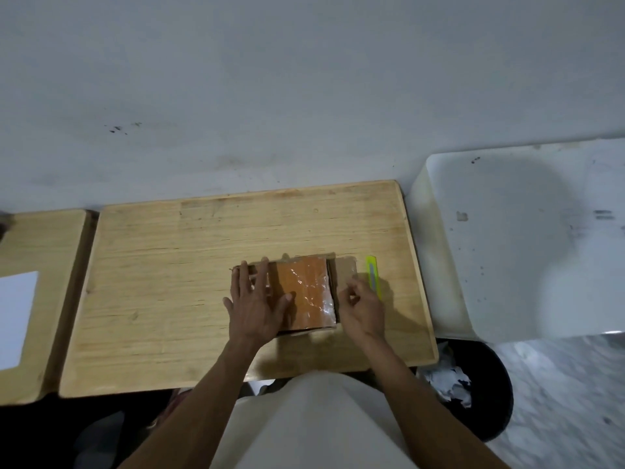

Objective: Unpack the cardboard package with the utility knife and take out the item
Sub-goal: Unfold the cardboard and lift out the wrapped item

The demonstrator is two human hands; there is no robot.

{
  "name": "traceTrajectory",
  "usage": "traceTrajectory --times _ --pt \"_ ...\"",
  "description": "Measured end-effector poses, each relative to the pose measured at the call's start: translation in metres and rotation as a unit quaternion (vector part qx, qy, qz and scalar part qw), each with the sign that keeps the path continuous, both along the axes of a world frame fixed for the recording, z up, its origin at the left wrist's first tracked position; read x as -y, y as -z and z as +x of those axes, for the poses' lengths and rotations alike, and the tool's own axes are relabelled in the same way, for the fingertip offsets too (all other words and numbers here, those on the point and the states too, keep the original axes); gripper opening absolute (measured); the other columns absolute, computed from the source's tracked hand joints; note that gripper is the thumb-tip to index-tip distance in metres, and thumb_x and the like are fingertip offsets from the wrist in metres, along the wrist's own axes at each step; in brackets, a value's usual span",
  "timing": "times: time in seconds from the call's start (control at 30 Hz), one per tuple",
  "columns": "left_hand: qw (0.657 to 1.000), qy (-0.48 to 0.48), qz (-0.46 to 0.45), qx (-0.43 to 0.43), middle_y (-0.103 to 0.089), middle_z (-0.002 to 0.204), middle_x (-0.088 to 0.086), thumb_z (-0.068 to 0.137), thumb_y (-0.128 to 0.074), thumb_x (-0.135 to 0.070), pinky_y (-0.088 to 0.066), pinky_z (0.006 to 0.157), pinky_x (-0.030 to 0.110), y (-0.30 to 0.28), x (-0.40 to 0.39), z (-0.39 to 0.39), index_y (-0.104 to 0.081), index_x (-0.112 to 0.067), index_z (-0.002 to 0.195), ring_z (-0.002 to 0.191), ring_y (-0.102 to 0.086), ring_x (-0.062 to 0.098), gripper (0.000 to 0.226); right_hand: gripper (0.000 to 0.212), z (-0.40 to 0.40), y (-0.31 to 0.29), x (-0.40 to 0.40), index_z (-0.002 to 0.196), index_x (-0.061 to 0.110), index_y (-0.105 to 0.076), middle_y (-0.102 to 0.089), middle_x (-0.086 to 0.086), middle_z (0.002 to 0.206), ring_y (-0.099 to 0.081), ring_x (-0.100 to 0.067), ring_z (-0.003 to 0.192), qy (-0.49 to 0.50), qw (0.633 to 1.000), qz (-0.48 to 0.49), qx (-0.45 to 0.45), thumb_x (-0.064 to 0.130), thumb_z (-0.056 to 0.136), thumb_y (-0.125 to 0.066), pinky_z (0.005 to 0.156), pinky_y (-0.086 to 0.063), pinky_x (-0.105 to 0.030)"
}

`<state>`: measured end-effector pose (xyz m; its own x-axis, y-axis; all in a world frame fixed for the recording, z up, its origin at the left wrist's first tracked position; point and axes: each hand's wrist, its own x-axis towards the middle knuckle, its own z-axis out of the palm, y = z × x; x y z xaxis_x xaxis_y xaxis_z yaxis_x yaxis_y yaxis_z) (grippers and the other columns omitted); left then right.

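Note:
A flat cardboard package (343, 270) lies on the wooden table (169, 265), its flaps spread to the left and right. Inside it shows an orange item wrapped in shiny clear plastic (306, 292). My left hand (255, 304) lies flat with fingers spread on the package's left flap, thumb touching the orange item. My right hand (362, 306) rests on the right flap with fingers curled and pinched at the flap's surface. A yellow-green utility knife (373, 277) lies on the table just right of the package, beside my right hand, held by neither hand.
A second wooden table (40, 252) with a white sheet of paper (17, 316) stands to the left. A white block-like surface (527, 238) sits to the right. A black bin with crumpled white paper (449, 384) stands below the table's right corner. A grey wall is behind.

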<state>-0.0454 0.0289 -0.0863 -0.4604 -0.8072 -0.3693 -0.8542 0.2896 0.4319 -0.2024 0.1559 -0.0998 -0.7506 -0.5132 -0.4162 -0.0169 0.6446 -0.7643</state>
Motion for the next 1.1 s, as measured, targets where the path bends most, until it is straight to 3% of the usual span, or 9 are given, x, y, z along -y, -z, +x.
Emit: traceTrajectory --times 0.13,0.4,0.53,0.6,0.7,0.83,0.9,1.03,1.1 --pt "0.998 -0.012 -0.012 -0.059 -0.006 0.164 0.004 0.087 -0.045 -0.072 -0.027 0.111 0.066 0.005 -0.009 0.034 -0.009 -0.038 0.154 0.15 -0.011 0.029 0.084 0.035 0.022 -0.001 0.01 0.132 0.024 -0.055 -0.062 0.003 0.119 -0.06 -0.014 0.103 -0.019 0.998 0.009 0.061 0.032 0.098 -0.056 0.085 -0.049 -0.027" --pt "0.992 -0.064 0.051 -0.101 -0.008 0.166 0.001 0.09 -0.04 -0.071 -0.018 0.12 0.053 0.011 -0.003 0.067 -0.003 -0.025 0.157 0.152 -0.008 0.024 0.09 0.036 0.041 -0.003 0.013 0.135 0.021 -0.056 -0.059 -0.002 0.131 -0.058 -0.016 0.112 0.025 0.997 0.012 0.069 0.03 0.1 -0.053 0.094 -0.05 -0.032" --pt "0.983 -0.086 0.077 -0.141 -0.044 0.147 0.004 0.091 -0.041 -0.07 -0.035 0.109 0.058 0.01 0.013 0.078 -0.03 -0.03 0.145 0.138 -0.037 0.032 0.069 0.031 0.046 -0.011 0.017 0.13 0.021 -0.061 -0.063 0.002 0.122 -0.06 -0.016 0.107 0.073 0.994 -0.012 0.077 0.027 0.099 -0.055 0.083 -0.046 -0.023" --pt "0.979 -0.079 0.078 -0.168 -0.048 0.139 -0.011 0.095 -0.043 -0.063 -0.035 0.109 0.058 0.0 0.016 0.079 -0.035 -0.038 0.141 0.135 -0.042 0.019 0.053 0.031 0.047 -0.017 0.02 0.128 0.019 -0.062 -0.064 0.007 0.116 -0.062 -0.014 0.104 0.083 0.993 -0.03 0.079 0.028 0.099 -0.056 0.075 -0.046 -0.018" --pt "0.962 -0.088 0.117 -0.23 -0.047 0.123 -0.033 0.1 -0.048 -0.047 -0.038 0.108 0.041 -0.017 0.015 0.076 -0.039 -0.037 0.14 0.115 -0.044 -0.02 0.042 0.03 0.046 -0.027 0.025 0.128 0.017 -0.063 -0.061 0.013 0.108 -0.059 -0.004 0.095 0.102 0.991 -0.043 0.069 0.024 0.099 -0.056 0.071 -0.042 -0.01" --pt "0.938 -0.155 0.152 -0.271 -0.044 0.151 0.002 0.1 -0.049 -0.041 -0.042 0.098 0.023 -0.026 0.021 0.063 -0.026 -0.026 0.154 0.131 -0.049 0.017 0.06 0.018 0.037 -0.038 0.035 0.105 0.026 -0.069 -0.064 0.016 0.087 -0.059 -0.002 0.08 0.096 0.992 -0.056 0.056 0.035 0.099 -0.055 0.065 -0.044 -0.018" --pt "0.927 -0.194 0.149 -0.285 -0.049 0.147 0.003 0.099 -0.05 -0.042 -0.039 0.084 0.008 -0.026 0.029 0.053 -0.03 -0.024 0.153 0.12 -0.052 0.012 0.061 0.024 0.028 -0.039 0.046 0.092 0.026 -0.069 -0.066 0.008 0.079 -0.063 -0.012 0.076 0.102 0.992 -0.06 0.053 0.041 0.099 -0.053 0.065 -0.051 -0.029" --pt "0.909 -0.236 0.146 -0.312 -0.059 0.132 -0.006 0.099 -0.04 -0.057 -0.039 0.095 0.024 -0.032 0.051 0.03 -0.036 -0.028 0.15 0.111 -0.055 0.003 0.059 0.04 0.004 -0.035 0.076 0.106 0.022 -0.072 -0.075 0.0 0.099 -0.071 -0.012 0.074 0.142 0.983 -0.075 0.091 0.051 0.099 -0.045 0.07 -0.053 -0.036" --pt "0.901 -0.245 0.157 -0.321 -0.054 0.14 -0.007 0.095 -0.032 -0.067 -0.037 0.109 0.036 -0.027 0.062 0.019 -0.031 -0.03 0.152 0.125 -0.051 0.006 0.068 0.051 -0.01 -0.035 0.094 0.104 0.021 -0.072 -0.075 -0.001 0.099 -0.069 -0.013 0.073 0.146 0.979 -0.084 0.113 0.058 0.099 -0.036 0.07 -0.051 -0.034"
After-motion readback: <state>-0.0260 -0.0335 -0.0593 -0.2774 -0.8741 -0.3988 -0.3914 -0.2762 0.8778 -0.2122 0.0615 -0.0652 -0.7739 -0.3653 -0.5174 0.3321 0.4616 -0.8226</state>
